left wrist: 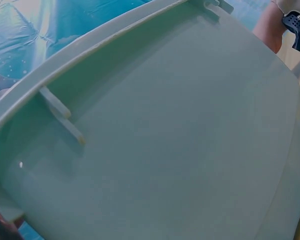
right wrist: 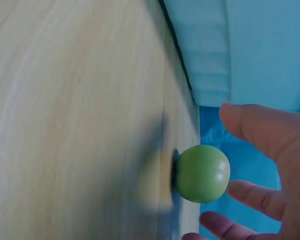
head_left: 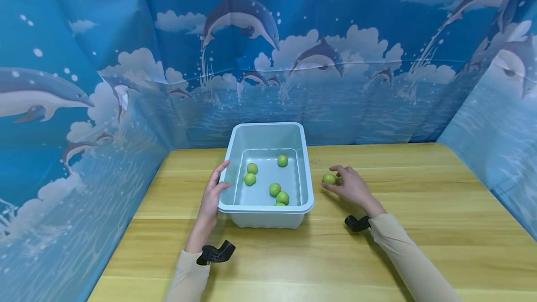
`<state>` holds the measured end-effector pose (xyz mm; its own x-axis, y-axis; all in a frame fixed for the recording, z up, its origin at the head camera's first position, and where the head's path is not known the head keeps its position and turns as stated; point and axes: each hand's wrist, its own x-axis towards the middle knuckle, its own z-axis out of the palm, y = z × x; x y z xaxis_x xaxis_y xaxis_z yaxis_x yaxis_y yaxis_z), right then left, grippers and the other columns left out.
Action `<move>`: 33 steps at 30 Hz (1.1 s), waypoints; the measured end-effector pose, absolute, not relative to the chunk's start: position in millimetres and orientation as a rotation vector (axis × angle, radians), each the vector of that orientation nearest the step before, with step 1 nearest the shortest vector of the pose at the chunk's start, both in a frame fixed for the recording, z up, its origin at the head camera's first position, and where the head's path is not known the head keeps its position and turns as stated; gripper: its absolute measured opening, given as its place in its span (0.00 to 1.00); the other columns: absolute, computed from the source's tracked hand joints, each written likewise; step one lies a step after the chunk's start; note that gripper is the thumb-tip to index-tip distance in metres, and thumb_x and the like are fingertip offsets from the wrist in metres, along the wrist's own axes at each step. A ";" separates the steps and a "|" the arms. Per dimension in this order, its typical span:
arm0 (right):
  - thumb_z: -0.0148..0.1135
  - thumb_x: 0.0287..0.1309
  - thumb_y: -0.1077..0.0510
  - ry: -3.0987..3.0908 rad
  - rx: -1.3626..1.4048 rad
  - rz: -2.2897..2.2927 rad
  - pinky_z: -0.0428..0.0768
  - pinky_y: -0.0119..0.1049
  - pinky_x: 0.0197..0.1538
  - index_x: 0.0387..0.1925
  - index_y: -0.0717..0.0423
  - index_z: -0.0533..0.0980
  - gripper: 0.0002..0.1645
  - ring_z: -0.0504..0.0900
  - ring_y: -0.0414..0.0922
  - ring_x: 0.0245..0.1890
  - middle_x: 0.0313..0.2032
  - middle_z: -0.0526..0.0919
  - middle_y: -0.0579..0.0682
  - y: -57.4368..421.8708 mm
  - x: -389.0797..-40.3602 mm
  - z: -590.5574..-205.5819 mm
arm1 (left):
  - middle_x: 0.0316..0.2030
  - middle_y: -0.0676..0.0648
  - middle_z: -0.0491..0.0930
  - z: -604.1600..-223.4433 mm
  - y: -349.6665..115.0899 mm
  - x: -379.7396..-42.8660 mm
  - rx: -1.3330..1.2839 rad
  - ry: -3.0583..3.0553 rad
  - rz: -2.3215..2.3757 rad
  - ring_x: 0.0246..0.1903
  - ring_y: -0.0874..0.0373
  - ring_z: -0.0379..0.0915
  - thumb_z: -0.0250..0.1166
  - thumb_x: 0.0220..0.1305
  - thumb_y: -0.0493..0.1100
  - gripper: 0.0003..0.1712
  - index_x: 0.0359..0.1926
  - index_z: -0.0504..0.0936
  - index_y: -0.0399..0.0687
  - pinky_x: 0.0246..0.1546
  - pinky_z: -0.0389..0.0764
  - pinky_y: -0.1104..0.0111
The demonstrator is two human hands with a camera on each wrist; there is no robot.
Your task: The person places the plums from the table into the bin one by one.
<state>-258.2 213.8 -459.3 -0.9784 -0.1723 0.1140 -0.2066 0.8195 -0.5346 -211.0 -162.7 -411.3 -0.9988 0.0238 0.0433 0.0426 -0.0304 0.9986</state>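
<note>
A pale blue-grey plastic bin (head_left: 271,218) stands on the table, with several small round green fruits (head_left: 283,160) on its floor. My left hand (head_left: 211,197) grips the bin's left rim, thumb over the edge and fingers along the outer wall; the left wrist view shows mostly that wall. Right of the bin, another green fruit (right wrist: 202,173) sits on the tabletop. Around it my right hand (head_left: 350,185) spreads its thumb and fingers. In the right wrist view the thumb (right wrist: 260,125) is apart from the fruit, while one fingertip lies close against it; contact is unclear.
The wooden table (head_left: 419,199) reaches back to a blue dolphin-print curtain (head_left: 356,106) that also hangs at both sides. Black wrist cameras (head_left: 216,251) sit on both forearms. The bin's right wall stands just left of my right hand.
</note>
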 end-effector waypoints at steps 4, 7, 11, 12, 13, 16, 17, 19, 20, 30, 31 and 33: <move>0.63 0.55 0.40 -2.989 0.280 0.848 0.73 0.50 0.38 0.60 0.64 0.67 0.41 0.74 0.57 0.42 0.46 0.73 0.65 212.2 -258.9 -460.7 | 0.72 0.49 0.47 -411.6 -162.2 -211.5 -0.063 -2.175 -2.242 0.70 0.51 0.37 0.48 0.64 0.33 0.31 0.68 0.64 0.54 0.64 0.41 0.47; 0.62 0.55 0.40 -3.005 0.253 0.836 0.73 0.49 0.37 0.60 0.64 0.66 0.41 0.74 0.56 0.41 0.46 0.73 0.65 211.5 -259.0 -461.5 | 0.72 0.49 0.46 -411.2 -161.0 -212.0 -0.057 -2.177 -2.238 0.70 0.51 0.37 0.48 0.63 0.34 0.31 0.68 0.64 0.55 0.64 0.40 0.45; 0.62 0.56 0.41 -2.997 0.232 0.825 0.73 0.48 0.37 0.60 0.63 0.67 0.39 0.73 0.56 0.41 0.44 0.73 0.64 210.5 -259.4 -462.0 | 0.72 0.49 0.45 -410.9 -160.6 -212.4 -0.059 -2.175 -2.236 0.70 0.50 0.36 0.48 0.63 0.34 0.32 0.68 0.64 0.56 0.64 0.39 0.45; 0.63 0.56 0.41 -2.995 0.229 0.824 0.72 0.49 0.37 0.59 0.63 0.67 0.39 0.73 0.56 0.41 0.44 0.73 0.63 210.2 -259.4 -462.3 | 0.72 0.49 0.45 -411.2 -160.8 -212.6 -0.058 -2.174 -2.237 0.70 0.51 0.36 0.48 0.63 0.34 0.32 0.68 0.64 0.55 0.64 0.39 0.45; 0.63 0.56 0.41 -2.993 0.228 0.822 0.72 0.48 0.37 0.59 0.63 0.67 0.39 0.73 0.56 0.41 0.44 0.73 0.63 209.8 -259.2 -462.6 | 0.72 0.49 0.45 -411.3 -161.0 -212.6 -0.054 -2.174 -2.238 0.70 0.51 0.36 0.48 0.63 0.34 0.32 0.68 0.64 0.56 0.64 0.39 0.45; 0.63 0.56 0.41 -2.992 0.234 0.821 0.72 0.49 0.37 0.59 0.64 0.67 0.39 0.73 0.56 0.41 0.44 0.74 0.63 208.8 -258.9 -464.3 | 0.72 0.49 0.46 -412.0 -161.5 -212.1 -0.046 -2.177 -2.235 0.70 0.50 0.36 0.48 0.63 0.34 0.31 0.68 0.64 0.55 0.64 0.39 0.45; 0.63 0.55 0.41 -2.990 0.235 0.823 0.72 0.49 0.37 0.59 0.63 0.68 0.39 0.73 0.56 0.41 0.44 0.74 0.62 208.5 -258.6 -464.8 | 0.72 0.49 0.46 -412.2 -161.6 -211.9 -0.050 -2.177 -2.232 0.70 0.50 0.36 0.48 0.64 0.34 0.31 0.68 0.64 0.55 0.64 0.39 0.45; 0.63 0.55 0.41 -2.983 0.239 0.827 0.73 0.49 0.38 0.59 0.63 0.68 0.39 0.73 0.56 0.41 0.43 0.74 0.62 208.2 -258.7 -466.0 | 0.72 0.48 0.46 -412.0 -161.8 -211.6 -0.050 -2.177 -2.230 0.70 0.50 0.36 0.48 0.63 0.34 0.31 0.68 0.64 0.55 0.64 0.39 0.45; 0.63 0.55 0.40 -2.980 0.241 0.830 0.73 0.49 0.38 0.59 0.63 0.68 0.39 0.73 0.56 0.41 0.43 0.74 0.62 207.9 -259.1 -466.7 | 0.72 0.48 0.46 -411.8 -162.1 -211.3 -0.055 -2.176 -2.228 0.70 0.50 0.36 0.48 0.63 0.34 0.31 0.68 0.64 0.54 0.64 0.39 0.45; 0.63 0.56 0.43 -2.979 0.252 0.816 0.70 0.43 0.34 0.57 0.63 0.70 0.36 0.73 0.53 0.36 0.40 0.75 0.60 207.9 -266.1 -468.0 | 0.73 0.49 0.45 -411.1 -161.9 -211.9 -0.068 -2.175 -2.242 0.70 0.52 0.35 0.48 0.64 0.33 0.31 0.69 0.63 0.54 0.65 0.38 0.46; 0.63 0.56 0.43 -2.979 0.257 0.813 0.70 0.43 0.33 0.57 0.64 0.70 0.36 0.73 0.52 0.35 0.39 0.75 0.60 207.7 -266.8 -468.1 | 0.73 0.48 0.45 -411.0 -162.0 -211.6 -0.069 -2.175 -2.241 0.71 0.52 0.34 0.47 0.64 0.33 0.32 0.69 0.63 0.54 0.64 0.38 0.46; 0.63 0.56 0.43 -2.980 0.266 0.805 0.69 0.42 0.32 0.56 0.64 0.70 0.35 0.73 0.52 0.34 0.38 0.75 0.59 207.1 -268.2 -468.2 | 0.73 0.48 0.45 -410.7 -162.6 -211.2 -0.061 -2.178 -2.233 0.71 0.52 0.34 0.48 0.64 0.33 0.32 0.69 0.63 0.54 0.65 0.38 0.47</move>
<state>-268.2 207.1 -468.2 -0.9844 -0.1539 0.0857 -0.1761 0.8502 -0.4961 -211.2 -162.6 -410.7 -0.9990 0.0117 0.0433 0.0430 -0.0253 0.9988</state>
